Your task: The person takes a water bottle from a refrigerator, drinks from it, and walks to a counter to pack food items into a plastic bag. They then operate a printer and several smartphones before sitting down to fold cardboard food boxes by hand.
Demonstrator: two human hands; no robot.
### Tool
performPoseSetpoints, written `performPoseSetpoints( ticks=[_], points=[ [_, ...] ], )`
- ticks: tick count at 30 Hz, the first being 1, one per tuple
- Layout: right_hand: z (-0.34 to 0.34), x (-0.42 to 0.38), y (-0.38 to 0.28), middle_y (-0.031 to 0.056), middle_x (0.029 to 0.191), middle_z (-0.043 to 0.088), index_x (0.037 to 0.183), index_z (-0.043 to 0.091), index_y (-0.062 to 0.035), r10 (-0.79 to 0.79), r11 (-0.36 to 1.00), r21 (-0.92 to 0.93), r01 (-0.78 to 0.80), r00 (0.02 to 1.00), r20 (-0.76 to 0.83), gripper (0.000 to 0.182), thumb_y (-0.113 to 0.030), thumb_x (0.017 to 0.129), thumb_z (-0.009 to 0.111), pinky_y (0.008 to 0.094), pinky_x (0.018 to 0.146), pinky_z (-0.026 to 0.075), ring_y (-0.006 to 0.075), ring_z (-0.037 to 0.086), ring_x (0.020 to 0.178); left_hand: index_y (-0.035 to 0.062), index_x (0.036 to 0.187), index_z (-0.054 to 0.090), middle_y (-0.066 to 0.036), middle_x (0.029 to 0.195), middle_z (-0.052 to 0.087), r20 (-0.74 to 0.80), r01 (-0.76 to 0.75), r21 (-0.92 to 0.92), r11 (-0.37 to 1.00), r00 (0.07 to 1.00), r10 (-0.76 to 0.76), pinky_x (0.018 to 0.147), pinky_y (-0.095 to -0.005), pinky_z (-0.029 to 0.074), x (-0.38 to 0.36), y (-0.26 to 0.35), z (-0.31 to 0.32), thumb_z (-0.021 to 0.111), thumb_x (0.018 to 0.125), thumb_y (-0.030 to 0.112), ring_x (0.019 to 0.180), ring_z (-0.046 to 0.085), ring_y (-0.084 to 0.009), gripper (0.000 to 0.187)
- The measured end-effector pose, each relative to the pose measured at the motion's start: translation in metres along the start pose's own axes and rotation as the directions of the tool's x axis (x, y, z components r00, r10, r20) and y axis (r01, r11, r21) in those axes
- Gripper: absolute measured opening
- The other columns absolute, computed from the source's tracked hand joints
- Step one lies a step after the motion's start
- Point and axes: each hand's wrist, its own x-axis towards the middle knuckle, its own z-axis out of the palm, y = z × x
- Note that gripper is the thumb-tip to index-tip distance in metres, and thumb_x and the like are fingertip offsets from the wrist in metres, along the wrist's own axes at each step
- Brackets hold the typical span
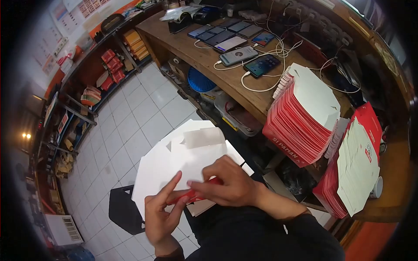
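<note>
A white cardboard box blank lies over my lap, its plain side up, with cut edges and a slot. Its near edge is folded up and shows a red printed face. My left hand holds the left end of this red fold between thumb and fingers, the index finger stretched along it. My right hand pinches the fold further right, fingers curled over it. A loose-looking pale flap lies on the far part of the blank.
On the wooden table, several phones lie among white charging cables. A tall stack of red-and-white box blanks stands near its edge, with another stack at right. A black stool stands on the tiled floor.
</note>
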Motion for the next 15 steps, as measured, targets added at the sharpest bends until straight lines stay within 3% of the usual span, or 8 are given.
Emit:
performPoseSetpoints(
  ticks=[6, 7, 8, 10, 11, 12, 14, 15],
  points=[
    [-0.003, -0.001, -0.005, 0.0002, 0.087, 0.053, 0.115, 0.070, -0.0116, -0.235, 0.965, 0.159, 0.209, 0.958, 0.166, 0.037, -0.015, 0.078, 0.073, 0.0338, 0.072, 0.044, 0.0185, 0.054, 0.079, 0.0012, 0.129, 0.061, -0.014, 0.080, 0.074, 0.150, -0.105, -0.001, 0.994, 0.983, 0.104, 0.074, -0.0285, 0.056, -0.006, 0.006, -0.007, 0.077, 0.072, -0.008, 0.079, 0.075, -0.0231, 0.060],
    [-0.007, -0.002, -0.007, 0.0016, 0.086, 0.053, 0.116, 0.068, -0.0094, -0.252, 0.964, 0.146, 0.223, 0.939, 0.233, 0.040, -0.020, 0.078, 0.074, 0.0373, 0.082, 0.045, 0.0191, 0.056, 0.082, 0.0012, 0.125, 0.064, -0.014, 0.078, 0.074, 0.110, -0.188, 0.058, 0.981, 0.977, 0.180, 0.071, -0.0279, 0.055, -0.009, -0.001, -0.004, 0.081, 0.057, -0.005, 0.069, 0.073, -0.0215, 0.070],
    [-0.014, 0.000, -0.006, 0.0016, 0.086, 0.053, 0.116, 0.068, -0.0094, -0.246, 0.966, 0.135, 0.219, 0.939, 0.239, 0.040, -0.020, 0.078, 0.074, 0.0373, 0.082, 0.045, 0.0191, 0.056, 0.082, 0.0012, 0.125, 0.064, -0.014, 0.078, 0.074, 0.115, -0.192, 0.046, 0.980, 0.976, 0.186, 0.071, -0.0279, 0.055, -0.011, -0.001, -0.011, 0.081, 0.057, -0.005, 0.069, 0.073, -0.0215, 0.070],
    [-0.035, 0.009, 0.000, 0.0033, 0.087, 0.054, 0.115, 0.065, -0.0075, -0.078, 0.989, 0.146, 0.006, 0.870, 0.487, 0.043, -0.025, 0.077, 0.076, 0.0441, 0.094, 0.041, 0.0197, 0.057, 0.084, 0.0000, 0.116, 0.067, -0.008, 0.073, 0.072, 0.195, -0.529, 0.194, 0.826, 0.846, 0.496, 0.068, -0.0296, 0.057, -0.012, -0.002, -0.036, 0.081, 0.061, -0.005, 0.068, 0.074, -0.0222, 0.057],
    [-0.044, 0.002, 0.010, 0.0045, 0.086, 0.053, 0.113, 0.063, -0.0066, -0.037, 0.998, 0.055, 0.011, 0.873, 0.487, 0.048, -0.031, 0.075, 0.078, 0.0503, 0.102, 0.035, 0.0203, 0.059, 0.087, 0.0030, 0.093, 0.072, -0.008, 0.067, 0.069, 0.151, -0.581, 0.156, 0.799, 0.813, 0.562, 0.072, -0.0343, 0.053, -0.014, -0.007, -0.042, 0.079, 0.050, 0.000, 0.057, 0.066, -0.0226, 0.045],
    [-0.060, 0.005, 0.014, 0.0050, 0.088, 0.055, 0.113, 0.063, -0.0078, 0.032, 0.986, -0.152, 0.063, 0.835, 0.550, 0.041, -0.026, 0.079, 0.075, 0.0503, 0.100, 0.037, 0.0200, 0.060, 0.090, 0.0069, 0.085, 0.072, -0.007, 0.065, 0.067, 0.186, -0.524, 0.312, 0.793, 0.852, 0.490, 0.089, -0.0465, 0.051, -0.021, 0.010, -0.053, 0.077, 0.054, 0.005, 0.068, 0.067, -0.0249, 0.032],
    [-0.078, -0.001, 0.026, 0.0055, 0.090, 0.059, 0.105, 0.066, -0.0070, -0.040, 0.939, -0.285, 0.191, 0.886, 0.462, 0.025, -0.014, 0.082, 0.065, 0.0486, 0.101, 0.039, 0.0211, 0.060, 0.095, 0.0113, 0.093, 0.072, -0.016, 0.086, 0.070, 0.190, -0.518, 0.502, 0.693, 0.848, 0.495, 0.103, -0.0582, 0.040, -0.030, 0.000, -0.059, 0.077, 0.062, 0.012, 0.097, 0.068, -0.0319, 0.031],
    [-0.088, -0.004, 0.023, 0.0050, 0.092, 0.060, 0.104, 0.067, -0.0073, -0.027, 0.886, -0.422, 0.189, 0.932, 0.360, 0.024, -0.012, 0.080, 0.065, 0.0473, 0.097, 0.041, 0.0216, 0.060, 0.095, 0.0113, 0.093, 0.072, -0.016, 0.086, 0.070, 0.185, -0.521, 0.492, 0.698, 0.845, 0.501, 0.103, -0.0582, 0.040, -0.030, -0.001, -0.056, 0.077, 0.062, 0.012, 0.097, 0.068, -0.0319, 0.031]
  ],
)
